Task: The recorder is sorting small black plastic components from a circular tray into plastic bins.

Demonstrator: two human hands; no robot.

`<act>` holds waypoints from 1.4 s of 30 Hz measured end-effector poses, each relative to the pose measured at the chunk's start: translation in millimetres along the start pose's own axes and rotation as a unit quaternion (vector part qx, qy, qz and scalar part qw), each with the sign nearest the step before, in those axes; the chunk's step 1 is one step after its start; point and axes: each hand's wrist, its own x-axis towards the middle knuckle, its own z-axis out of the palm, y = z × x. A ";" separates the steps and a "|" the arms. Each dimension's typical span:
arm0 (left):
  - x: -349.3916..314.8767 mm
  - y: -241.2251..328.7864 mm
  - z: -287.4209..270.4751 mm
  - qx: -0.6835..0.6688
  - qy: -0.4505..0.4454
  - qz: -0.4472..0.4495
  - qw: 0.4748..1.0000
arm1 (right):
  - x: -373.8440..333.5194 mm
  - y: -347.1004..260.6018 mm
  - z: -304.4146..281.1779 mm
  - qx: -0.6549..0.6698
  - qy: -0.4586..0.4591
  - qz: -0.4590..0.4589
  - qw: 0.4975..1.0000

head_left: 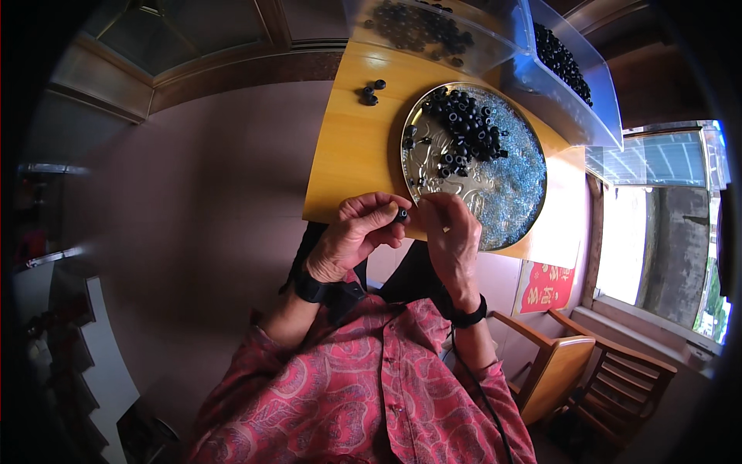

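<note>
My left hand (357, 232) pinches a small black round cap-like piece (401, 215) between thumb and fingers, its pale ring-shaped opening showing. Close beside it, the thumb and forefinger of my right hand (454, 240) are pressed together; whatever is between them is too small to make out. Both hands are over the near edge of the table, in front of a round metal tray (410, 172). A pile of similar black pieces (468, 127) lies on the tray's far left part. Tiny clear bluish pieces (514, 182) cover its right side.
Loose black pieces (370, 100) lie on the yellow wooden table (352, 147) left of the tray. Two translucent bins, one at the far edge (495, 58) and one at the right (603, 93), hold many black pieces. A wooden chair (626, 371) stands at the lower right.
</note>
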 end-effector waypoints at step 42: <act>17.4 -20.1 26.1 0.287 0.026 0.138 0.948 | -11.7 2.9 -20.6 0.329 -0.022 0.205 0.922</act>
